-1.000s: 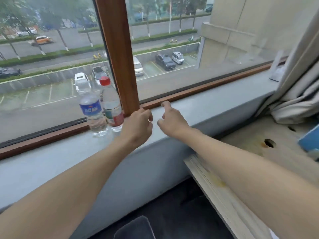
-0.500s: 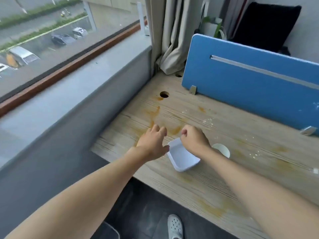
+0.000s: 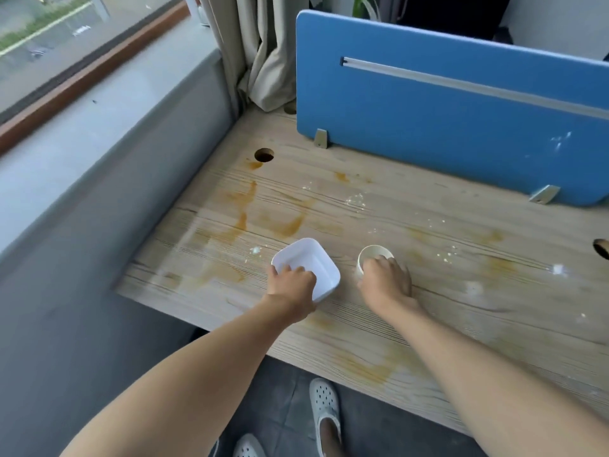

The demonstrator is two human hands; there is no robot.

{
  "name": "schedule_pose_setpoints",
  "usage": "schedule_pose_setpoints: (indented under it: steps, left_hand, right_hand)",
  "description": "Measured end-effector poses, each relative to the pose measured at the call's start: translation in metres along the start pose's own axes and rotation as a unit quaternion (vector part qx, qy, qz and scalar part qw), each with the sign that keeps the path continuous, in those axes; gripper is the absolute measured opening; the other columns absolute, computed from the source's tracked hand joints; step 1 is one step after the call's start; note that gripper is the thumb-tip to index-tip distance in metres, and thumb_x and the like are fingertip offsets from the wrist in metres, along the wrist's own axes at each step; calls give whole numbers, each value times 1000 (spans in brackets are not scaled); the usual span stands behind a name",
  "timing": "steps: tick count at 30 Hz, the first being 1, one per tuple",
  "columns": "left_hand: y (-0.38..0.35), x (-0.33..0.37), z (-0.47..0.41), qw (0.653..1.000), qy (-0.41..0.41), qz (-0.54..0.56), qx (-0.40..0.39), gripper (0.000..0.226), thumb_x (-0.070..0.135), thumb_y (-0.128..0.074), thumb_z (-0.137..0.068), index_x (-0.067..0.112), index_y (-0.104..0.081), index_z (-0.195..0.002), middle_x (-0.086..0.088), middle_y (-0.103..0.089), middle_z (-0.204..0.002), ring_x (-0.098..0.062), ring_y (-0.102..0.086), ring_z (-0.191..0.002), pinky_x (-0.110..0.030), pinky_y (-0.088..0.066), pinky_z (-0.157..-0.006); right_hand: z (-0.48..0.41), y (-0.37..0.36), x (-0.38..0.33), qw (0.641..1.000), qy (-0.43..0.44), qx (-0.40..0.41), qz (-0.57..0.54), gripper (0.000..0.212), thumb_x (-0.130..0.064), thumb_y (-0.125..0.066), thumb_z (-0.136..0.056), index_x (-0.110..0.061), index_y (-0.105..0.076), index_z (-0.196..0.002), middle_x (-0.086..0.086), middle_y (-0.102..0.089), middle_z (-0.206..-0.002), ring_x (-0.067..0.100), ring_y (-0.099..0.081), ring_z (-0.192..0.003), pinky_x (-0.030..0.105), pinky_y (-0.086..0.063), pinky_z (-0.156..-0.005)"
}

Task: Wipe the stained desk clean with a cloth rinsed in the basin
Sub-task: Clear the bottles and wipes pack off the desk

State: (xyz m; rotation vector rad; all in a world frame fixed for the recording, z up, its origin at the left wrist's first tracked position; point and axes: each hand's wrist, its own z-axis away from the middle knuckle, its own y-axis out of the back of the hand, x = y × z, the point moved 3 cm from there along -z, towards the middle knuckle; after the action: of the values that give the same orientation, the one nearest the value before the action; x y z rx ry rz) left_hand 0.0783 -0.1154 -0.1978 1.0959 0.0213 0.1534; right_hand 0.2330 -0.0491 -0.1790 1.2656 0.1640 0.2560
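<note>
Head view: two hands on two vessels, stained desk beneath

The wooden desk (image 3: 428,291) fills most of the picture, and its right side runs out of frame. A blue partition (image 3: 445,120) stands along its back edge. A grey window ledge (image 3: 99,127) runs beside the left edge, with the glass above it too blurred to read. A beige curtain (image 3: 263,61) hangs at the back left corner, its top cut off.

Both bare forearms reach in over the front edge. The left hand (image 3: 290,282) grips the near rim of a white basin (image 3: 313,258), fingers curled over into it and covering its near corner. The basin sits toward the front edge, left of the middle. I cannot tell whether it holds water.

The right hand (image 3: 385,282) is wrapped round a paper cup (image 3: 374,252), which stands just right of the basin and apart from it. Only the cup's rim and upper wall show past the fingers.

Orange-brown stains (image 3: 244,212) streak the surface from the back left corner to the front edge, and white crumbs (image 3: 356,199) are scattered across the middle. A round cable hole (image 3: 264,155) sits near the back left corner. A second hole (image 3: 601,249) is clipped by the frame. Below the front edge, white perforated shoes (image 3: 326,410) show partly.
</note>
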Motion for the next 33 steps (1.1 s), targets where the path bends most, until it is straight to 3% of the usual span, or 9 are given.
schedule_pose_setpoints:
  steps: [3,5,10,19,24,28,33]
  left_hand:
    - [1,2,5,999,-7,-8,36,6,24,-61,-91,18,-60,-92,-1,-63,-98,-27,-55,-101,-43,-28,-100]
    - [6,-2,10,997,-9,1,73,7,18,-55,-91,18,-53,-84,-2,-63,-94,-28,-55,-94,-41,-28,-96]
    - [41,-54,29,980,14,46,191,11,16,-52,-91,16,-64,-91,1,-62,-91,-25,-52,-91,-39,-28,-88]
    - [94,-252,177,912,172,11,373,11,12,-58,-88,16,-59,-77,4,-62,-82,-26,-52,-87,-40,-32,-85]
    - [87,-340,299,869,294,-45,394,23,9,-79,-67,20,-59,-66,6,-62,-70,-26,-60,-77,-39,-27,-75]
    - [61,-378,384,851,346,-57,390,12,14,-74,-81,17,-63,-77,3,-67,-83,-30,-60,-88,-43,-38,-83]
    - [24,-396,456,851,373,-78,362,24,17,-85,-69,18,-61,-70,5,-62,-73,-29,-61,-75,-43,-45,-74]
  right_hand:
    - [-1,1,-2,1000,-2,12,25,21,-14,-52,-96,-20,-65,-111,3,-64,-122,25,-53,-121,34,-36,-97]
    - [-3,10,-9,999,4,38,27,24,-10,-51,-95,-20,-64,-113,2,-63,-121,24,-52,-121,34,-35,-97]
    - [-13,51,-61,988,74,137,-18,16,-12,-50,-96,-18,-62,-105,3,-61,-114,26,-52,-113,35,-34,-95]
    - [30,138,-293,904,325,260,-100,10,-3,-56,-89,-9,-63,-88,11,-61,-93,35,-55,-95,41,-33,-80]
    - [105,170,-435,829,461,294,-116,8,-1,-59,-87,-6,-65,-86,15,-63,-95,37,-57,-93,40,-35,-77]
    - [164,176,-516,786,536,299,-77,12,6,-62,-79,-3,-68,-85,18,-64,-91,39,-59,-85,37,-30,-72]
    - [211,162,-571,759,585,285,-16,27,0,-56,-86,-9,-70,-107,13,-64,-112,32,-58,-102,36,-34,-79]
